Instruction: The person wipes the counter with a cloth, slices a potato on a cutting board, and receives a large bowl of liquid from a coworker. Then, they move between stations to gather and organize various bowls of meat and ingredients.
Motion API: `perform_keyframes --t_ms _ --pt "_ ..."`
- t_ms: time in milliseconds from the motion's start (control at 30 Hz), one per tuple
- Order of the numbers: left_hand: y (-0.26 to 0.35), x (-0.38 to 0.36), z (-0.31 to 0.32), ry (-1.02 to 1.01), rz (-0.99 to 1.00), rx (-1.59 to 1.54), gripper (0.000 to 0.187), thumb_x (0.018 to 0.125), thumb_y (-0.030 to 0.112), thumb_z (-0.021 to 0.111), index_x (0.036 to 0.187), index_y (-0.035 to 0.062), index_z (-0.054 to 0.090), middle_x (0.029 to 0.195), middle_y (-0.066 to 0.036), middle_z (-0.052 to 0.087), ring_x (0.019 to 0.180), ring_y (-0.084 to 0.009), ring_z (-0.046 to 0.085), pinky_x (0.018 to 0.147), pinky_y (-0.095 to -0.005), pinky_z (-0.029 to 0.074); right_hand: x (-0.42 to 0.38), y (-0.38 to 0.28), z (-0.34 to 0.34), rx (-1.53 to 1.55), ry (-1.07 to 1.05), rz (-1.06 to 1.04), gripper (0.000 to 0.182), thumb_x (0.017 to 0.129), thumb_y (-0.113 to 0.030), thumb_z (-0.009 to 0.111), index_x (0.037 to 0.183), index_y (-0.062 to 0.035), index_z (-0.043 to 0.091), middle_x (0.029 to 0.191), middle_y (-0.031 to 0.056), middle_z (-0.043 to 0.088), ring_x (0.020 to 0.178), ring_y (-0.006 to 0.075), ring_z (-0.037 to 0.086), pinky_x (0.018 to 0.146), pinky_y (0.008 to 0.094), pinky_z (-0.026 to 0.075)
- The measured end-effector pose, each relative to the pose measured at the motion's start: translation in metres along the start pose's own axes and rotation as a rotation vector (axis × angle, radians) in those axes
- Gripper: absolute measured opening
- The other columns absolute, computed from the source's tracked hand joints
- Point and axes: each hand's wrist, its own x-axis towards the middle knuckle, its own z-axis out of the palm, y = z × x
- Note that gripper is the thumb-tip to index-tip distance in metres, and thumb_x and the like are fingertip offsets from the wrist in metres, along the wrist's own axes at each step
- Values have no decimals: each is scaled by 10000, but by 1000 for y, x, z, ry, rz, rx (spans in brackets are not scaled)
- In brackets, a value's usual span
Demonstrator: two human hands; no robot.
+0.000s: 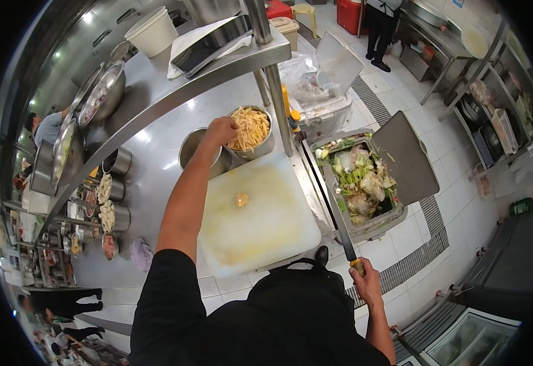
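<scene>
My left hand (223, 131) reaches across to the rim of a metal pot heaped with pale yellow cut strips (252, 128). Its fingers are curled in against the strips; whether they grip any is hidden. A second metal pot (194, 146) stands beside it, partly behind my forearm. In my right hand (367, 280) is a long knife (343, 235), held by its yellow-brown handle, the blade pointing forward past the counter's right edge. On the stained white cutting board (260, 226) in front of me lies one small, pale yellow piece (241, 199).
Right of the counter stands an open bin (370, 230) filled with vegetable scraps and plastic. Metal containers of chopped food (114, 218) and a crumpled cloth (141, 254) are on the left. A raised steel shelf (150, 97) carries bowls and a tray. Other people stand farther off.
</scene>
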Motion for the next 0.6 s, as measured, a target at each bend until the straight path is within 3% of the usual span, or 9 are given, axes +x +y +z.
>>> perform_keyframes --t_ms 200,333,400,467,533,600 --pt "9 21 19 246 -24 -192 495 773 217 733 1244 79 673 1108 -198 713 1037 -334 686 935 -396 527 9 -6 0 -14 -27 2 424 897 -311 696 1225 -61 594 890 234 708 827 430 694 719 447 537" --pt "22 18 21 38 -20 -126 460 782 223 730 1217 79 681 1097 -192 711 1037 -343 674 956 -397 512 7 -22 -1 -83 -54 -49 430 900 -321 691 1232 -67 589 892 245 703 829 445 685 721 454 534" --pt "18 5 8 281 266 -26 422 796 230 728 1189 81 688 1073 -190 707 1009 -345 666 940 -403 510 7 -19 0 -70 -62 -39 430 902 -325 689 1232 -69 589 894 246 703 831 446 685 722 455 533" --pt "24 -13 -13 178 238 37 332 804 220 725 1106 82 723 992 -165 718 935 -311 680 873 -394 522 7 -15 3 -49 -59 -28 429 903 -329 686 1232 -70 590 895 246 703 832 447 685 722 457 533" --pt "24 -26 -20 -376 61 -90 265 807 212 721 1024 64 750 906 -142 733 854 -258 695 803 -373 527 8 -11 7 -14 -48 16 430 905 -333 684 1232 -69 590 897 245 704 835 446 686 723 456 532" --pt "17 -27 0 -304 94 -115 253 806 216 723 999 56 756 866 -130 734 814 -236 693 780 -363 528 11 -12 12 22 -67 27 431 906 -335 682 1234 -71 590 899 245 704 837 446 686 724 456 532"
